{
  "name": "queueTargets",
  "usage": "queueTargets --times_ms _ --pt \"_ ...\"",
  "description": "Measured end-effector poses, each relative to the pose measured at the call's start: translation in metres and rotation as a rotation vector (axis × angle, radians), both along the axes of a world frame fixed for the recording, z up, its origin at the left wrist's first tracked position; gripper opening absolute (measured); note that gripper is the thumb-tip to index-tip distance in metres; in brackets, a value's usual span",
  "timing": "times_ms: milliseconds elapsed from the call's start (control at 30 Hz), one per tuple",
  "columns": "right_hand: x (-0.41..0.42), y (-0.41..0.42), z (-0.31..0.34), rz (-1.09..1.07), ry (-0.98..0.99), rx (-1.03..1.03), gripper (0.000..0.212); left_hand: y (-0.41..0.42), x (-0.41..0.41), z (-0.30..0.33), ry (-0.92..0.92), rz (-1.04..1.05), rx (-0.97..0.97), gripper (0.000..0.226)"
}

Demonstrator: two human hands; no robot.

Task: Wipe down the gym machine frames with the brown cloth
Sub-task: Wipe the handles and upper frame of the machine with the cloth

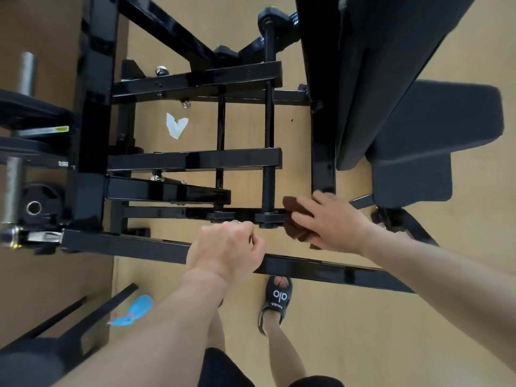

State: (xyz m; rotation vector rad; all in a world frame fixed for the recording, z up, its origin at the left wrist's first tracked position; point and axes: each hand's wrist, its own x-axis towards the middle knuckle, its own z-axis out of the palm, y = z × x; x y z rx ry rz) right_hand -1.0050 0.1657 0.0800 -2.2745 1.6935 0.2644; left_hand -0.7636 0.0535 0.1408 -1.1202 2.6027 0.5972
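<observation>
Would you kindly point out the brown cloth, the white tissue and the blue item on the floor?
brown cloth (293, 206): head view, upper fold.
white tissue (176, 125): head view, centre.
blue item (139, 307): head view, wide end.

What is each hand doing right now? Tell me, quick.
Left hand: fingers curled, resting on the glossy black metal frame bar; a grip cannot be told.
Right hand: pressing the crumpled brown cloth to the frame.

White crumpled tissue (176, 125) and blue rag (133, 310) on wooden floor (363, 325)
</observation>
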Motion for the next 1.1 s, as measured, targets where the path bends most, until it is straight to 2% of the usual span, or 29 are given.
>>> queueTargets --times_ms 67,133,200,300,367,433,533,600,667,700,767,833,900,1000,1100 --pt "-0.005 -0.002 -0.002 0.106 -0.010 0.024 0.045 0.000 0.000 0.001 0.004 0.011 0.023 0.030" --pt "-0.007 -0.019 -0.006 0.094 -0.005 0.054 0.039 -0.001 -0.001 0.001 0.018 0.015 0.036 0.029" --pt "-0.008 -0.039 -0.009 -0.109 0.004 0.039 0.038 0.000 0.000 -0.001 0.020 0.014 0.036 0.029" --pt "-0.002 -0.068 -0.011 -0.524 0.048 -0.003 0.036 0.001 0.000 -0.005 0.015 0.011 0.015 0.030" --pt "0.018 -0.081 -0.006 -0.772 -0.119 -0.022 0.034 -0.003 0.002 -0.007 0.041 0.010 0.030 0.031" --pt "0.043 -0.082 0.006 -0.993 -0.388 -0.043 0.032 -0.004 0.004 -0.003 0.076 -0.005 0.090 0.033" --pt "0.082 -0.074 0.028 -1.245 -0.745 -0.029 0.013 -0.020 0.015 0.013 0.213 0.068 0.161 0.029" --pt "0.103 -0.079 0.044 -1.383 -0.894 0.008 0.007 -0.057 0.042 0.023 0.267 0.198 -0.056 0.025" --pt "0.126 -0.095 0.056 -1.475 -0.976 0.050 0.010 -0.104 0.092 0.028 0.207 0.329 -0.328 0.023" --pt "0.138 -0.107 0.061 -1.520 -1.012 0.071 0.010 -0.127 0.121 0.029 0.136 0.398 -0.404 0.024" --pt "0.164 -0.134 0.068 -1.587 -1.113 0.113 0.012 -0.158 0.170 0.028 -0.046 0.523 -0.391 0.034" --pt "0.195 -0.165 0.071 -1.575 -1.180 0.156 0.014 -0.166 0.192 0.021 -0.169 0.623 -0.255 0.042" --pt "0.230 -0.197 0.071 -1.531 -1.206 0.174 0.014 -0.166 0.194 0.009 -0.181 0.677 -0.160 0.041" --pt "0.279 -0.239 0.067 -1.460 -1.177 0.196 0.018 -0.174 0.193 0.000 -0.185 0.744 -0.119 0.042" --pt "0.315 -0.271 0.065 -1.463 -1.112 0.196 0.021 -0.180 0.193 -0.001 -0.217 0.820 -0.072 0.052"
